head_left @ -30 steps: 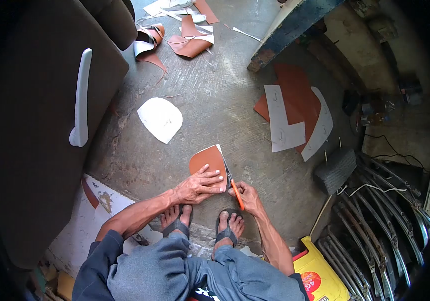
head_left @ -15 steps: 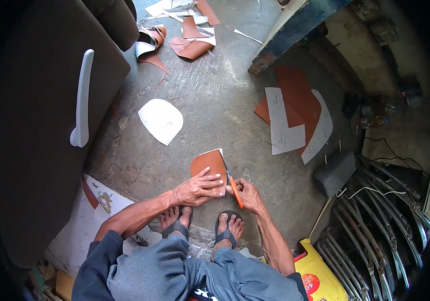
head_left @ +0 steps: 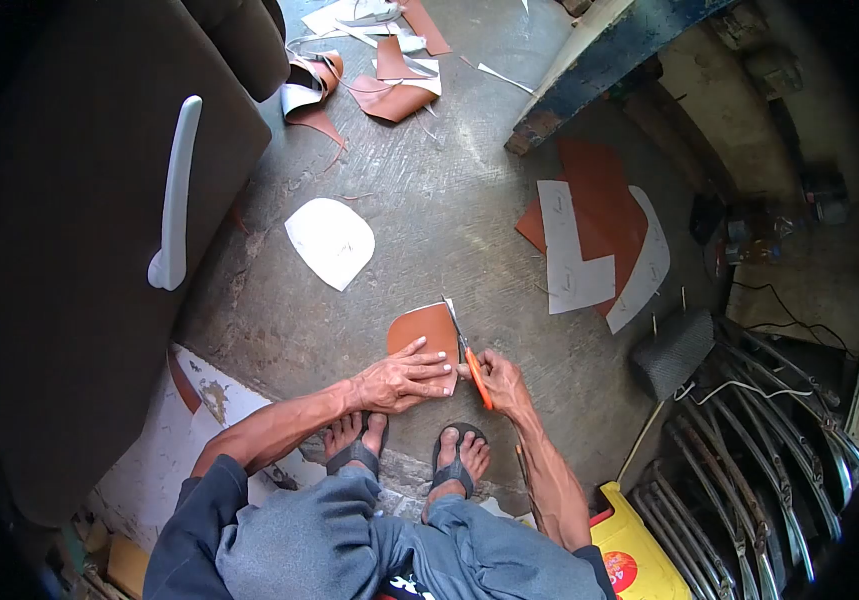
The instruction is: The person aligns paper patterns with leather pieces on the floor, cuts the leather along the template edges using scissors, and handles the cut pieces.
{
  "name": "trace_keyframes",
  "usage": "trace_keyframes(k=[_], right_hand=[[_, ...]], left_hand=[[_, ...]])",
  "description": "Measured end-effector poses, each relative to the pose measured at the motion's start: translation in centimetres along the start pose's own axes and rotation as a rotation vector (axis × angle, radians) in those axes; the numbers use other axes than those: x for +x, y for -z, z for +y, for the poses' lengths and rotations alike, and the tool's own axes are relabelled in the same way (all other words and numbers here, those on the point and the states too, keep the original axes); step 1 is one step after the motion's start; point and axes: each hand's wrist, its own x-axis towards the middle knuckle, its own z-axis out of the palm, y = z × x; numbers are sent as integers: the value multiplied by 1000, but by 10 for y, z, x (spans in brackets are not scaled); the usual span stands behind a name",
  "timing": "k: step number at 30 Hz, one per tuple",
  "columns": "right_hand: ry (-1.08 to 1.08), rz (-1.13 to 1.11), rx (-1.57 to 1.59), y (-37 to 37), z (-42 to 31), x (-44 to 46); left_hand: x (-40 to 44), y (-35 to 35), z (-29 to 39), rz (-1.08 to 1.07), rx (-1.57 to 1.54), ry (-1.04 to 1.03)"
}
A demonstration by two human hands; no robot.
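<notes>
"Where's the brown piece (head_left: 421, 325)?"
"Under the left hand (head_left: 401, 381), which lies flat, fingers a bit spread. The right hand (head_left: 500, 384) grips the orange scissors (head_left: 478, 378) by its right edge."
"What changed?"
"The scissors' tip now reaches its far edge."

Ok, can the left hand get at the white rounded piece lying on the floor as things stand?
Probably yes: bare floor separates the left hand from the white piece, though the hand is pressing the brown piece.
</notes>
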Motion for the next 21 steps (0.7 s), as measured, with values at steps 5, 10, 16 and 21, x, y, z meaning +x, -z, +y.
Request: trace_keyframes(k=[5, 10, 16, 21], right_hand=[[-58, 34, 520, 7, 23, -13], [-116, 452, 308, 8, 96, -26], [-89, 594, 112, 4, 115, -65], [-95, 706, -24, -11, 129, -53]], left_hand=[[3, 3, 6, 59, -51, 29], [15, 41, 55, 453, -548, 374], [13, 134, 59, 1087, -1613, 365], [-10, 165, 54, 1248, -1636, 273]])
